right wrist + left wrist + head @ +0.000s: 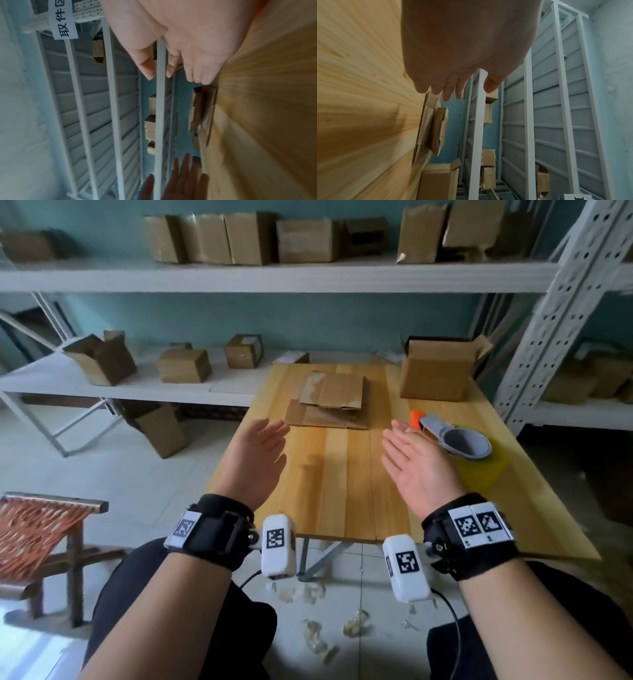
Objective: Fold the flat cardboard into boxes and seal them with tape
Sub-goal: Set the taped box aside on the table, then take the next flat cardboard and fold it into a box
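A small stack of flat brown cardboard (330,400) lies at the far middle of the wooden table (346,484). The same flat cardboard (430,128) (203,115) shows edge-on in both wrist views. A grey and orange tape dispenser with a yellowish tape roll (462,445) lies at the right side of the table. My left hand (258,455) hovers over the table's left edge, fingers straight, palm facing inward, empty. My right hand (412,460) hovers near the dispenser, fingers straight, palm facing inward, empty. Both hands are short of the cardboard.
An open folded box (436,369) stands at the table's far right corner. White metal shelves (274,277) behind hold several cardboard boxes. A woven stool (41,537) stands at the left, and crumpled tape scraps (318,635) lie on the floor between my knees.
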Demonstrator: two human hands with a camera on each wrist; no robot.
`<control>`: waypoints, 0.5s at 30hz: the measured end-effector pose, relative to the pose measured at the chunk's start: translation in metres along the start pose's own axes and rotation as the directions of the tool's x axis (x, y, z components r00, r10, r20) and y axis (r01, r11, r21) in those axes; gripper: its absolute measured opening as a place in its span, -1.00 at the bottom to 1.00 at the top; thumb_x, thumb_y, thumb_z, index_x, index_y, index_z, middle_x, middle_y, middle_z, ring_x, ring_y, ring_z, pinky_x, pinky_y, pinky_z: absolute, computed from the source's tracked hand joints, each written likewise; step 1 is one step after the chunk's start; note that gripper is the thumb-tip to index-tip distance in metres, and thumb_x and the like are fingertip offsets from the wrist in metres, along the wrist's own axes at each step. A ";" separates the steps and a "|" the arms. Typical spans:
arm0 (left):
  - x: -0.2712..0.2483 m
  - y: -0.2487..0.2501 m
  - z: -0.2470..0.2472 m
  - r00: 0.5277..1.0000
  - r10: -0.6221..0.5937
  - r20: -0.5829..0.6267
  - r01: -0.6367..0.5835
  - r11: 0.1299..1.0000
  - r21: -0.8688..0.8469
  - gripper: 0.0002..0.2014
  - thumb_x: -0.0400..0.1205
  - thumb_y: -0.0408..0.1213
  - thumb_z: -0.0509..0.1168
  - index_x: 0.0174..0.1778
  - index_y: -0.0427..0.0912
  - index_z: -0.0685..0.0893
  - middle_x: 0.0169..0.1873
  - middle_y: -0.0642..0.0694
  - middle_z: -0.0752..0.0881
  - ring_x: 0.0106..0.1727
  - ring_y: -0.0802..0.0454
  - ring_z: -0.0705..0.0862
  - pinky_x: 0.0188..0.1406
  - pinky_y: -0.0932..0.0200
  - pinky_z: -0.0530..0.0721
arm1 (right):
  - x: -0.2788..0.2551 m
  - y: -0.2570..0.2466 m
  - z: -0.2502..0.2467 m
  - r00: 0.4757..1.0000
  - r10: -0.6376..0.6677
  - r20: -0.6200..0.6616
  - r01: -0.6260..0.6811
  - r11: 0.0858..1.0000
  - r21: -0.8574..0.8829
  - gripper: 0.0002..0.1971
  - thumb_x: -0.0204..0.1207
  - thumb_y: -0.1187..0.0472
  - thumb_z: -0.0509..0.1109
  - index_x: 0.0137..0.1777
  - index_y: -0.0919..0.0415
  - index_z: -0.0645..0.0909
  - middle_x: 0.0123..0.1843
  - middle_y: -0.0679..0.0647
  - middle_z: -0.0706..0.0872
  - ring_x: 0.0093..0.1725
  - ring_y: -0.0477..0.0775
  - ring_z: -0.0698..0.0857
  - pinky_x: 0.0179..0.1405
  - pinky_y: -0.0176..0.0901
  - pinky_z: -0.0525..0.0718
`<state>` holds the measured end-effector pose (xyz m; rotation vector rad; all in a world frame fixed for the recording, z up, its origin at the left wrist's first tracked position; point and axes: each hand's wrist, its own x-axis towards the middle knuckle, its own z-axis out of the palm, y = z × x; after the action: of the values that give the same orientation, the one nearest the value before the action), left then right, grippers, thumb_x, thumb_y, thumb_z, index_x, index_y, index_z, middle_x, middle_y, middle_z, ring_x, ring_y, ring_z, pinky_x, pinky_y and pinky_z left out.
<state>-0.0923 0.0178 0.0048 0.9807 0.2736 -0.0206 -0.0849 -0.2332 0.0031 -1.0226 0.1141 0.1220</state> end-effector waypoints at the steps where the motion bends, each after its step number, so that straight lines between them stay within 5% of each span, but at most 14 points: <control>1: 0.001 -0.002 0.000 1.000 -0.004 -0.003 0.004 1.000 0.013 -0.56 0.87 -0.05 0.13 0.52 -0.23 0.66 0.54 -0.17 0.67 0.78 -0.10 0.37 0.83 -0.12 0.15 | 0.003 0.002 -0.002 1.000 0.005 -0.019 -0.006 1.000 -0.011 -0.67 0.80 0.30 0.29 0.52 0.19 0.61 0.56 0.16 0.64 0.67 0.15 0.51 0.71 0.10 0.43; 8: 0.026 -0.010 0.015 1.000 0.014 0.018 -0.016 0.996 0.088 -0.48 0.85 0.00 0.13 0.64 -0.23 0.59 0.65 -0.12 0.59 0.82 -0.03 0.28 0.79 0.00 0.12 | 0.025 0.003 0.010 1.000 0.029 -0.011 -0.029 1.000 -0.009 -0.60 0.82 0.23 0.25 0.64 0.19 0.50 0.68 0.17 0.53 0.71 0.14 0.46 0.71 0.09 0.42; 15: 0.087 0.007 0.025 0.998 0.063 0.001 -0.063 0.997 0.042 -0.39 0.87 0.06 0.03 0.82 -0.14 0.36 0.84 -0.04 0.29 0.88 0.04 0.09 0.83 0.02 0.01 | 0.088 -0.022 0.034 0.997 0.058 0.059 -0.059 0.998 0.015 -0.41 0.82 0.20 0.26 0.81 0.21 0.22 0.85 0.22 0.20 0.85 0.19 0.15 0.80 0.19 0.20</control>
<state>-0.0013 0.0104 0.0034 1.0311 0.2431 0.0311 0.0071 -0.2112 0.0253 -0.9980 0.0922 0.2039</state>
